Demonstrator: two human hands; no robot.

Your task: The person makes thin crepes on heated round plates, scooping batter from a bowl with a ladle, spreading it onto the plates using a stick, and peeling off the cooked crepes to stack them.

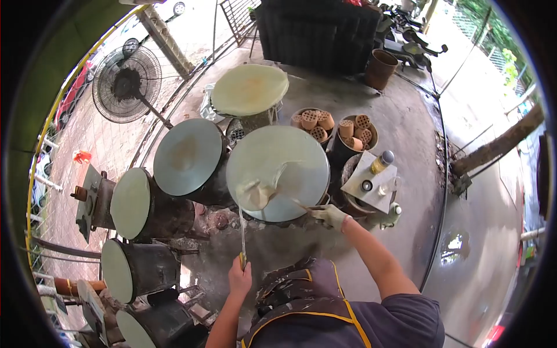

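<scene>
A large round griddle (301, 197) in the middle carries a thin pale green sheet (272, 148) over much of its surface. Near its lower left lies a bunched, whitish lump (255, 196). My left hand (239, 277), bare, is closed round the yellow handle of a long thin tool (243, 232) that reaches up to the lump. Gloved, my right hand (329, 216) grips a thin stick (296, 202) at the griddle's lower right edge; its far end extends over the griddle.
More round griddles stand behind (249, 90) and to the left (188, 156). Two buckets of perforated clay briquettes (357, 130) sit behind right. A board (371, 182) with bottles is at the right; a fan (126, 84) stands at the back left.
</scene>
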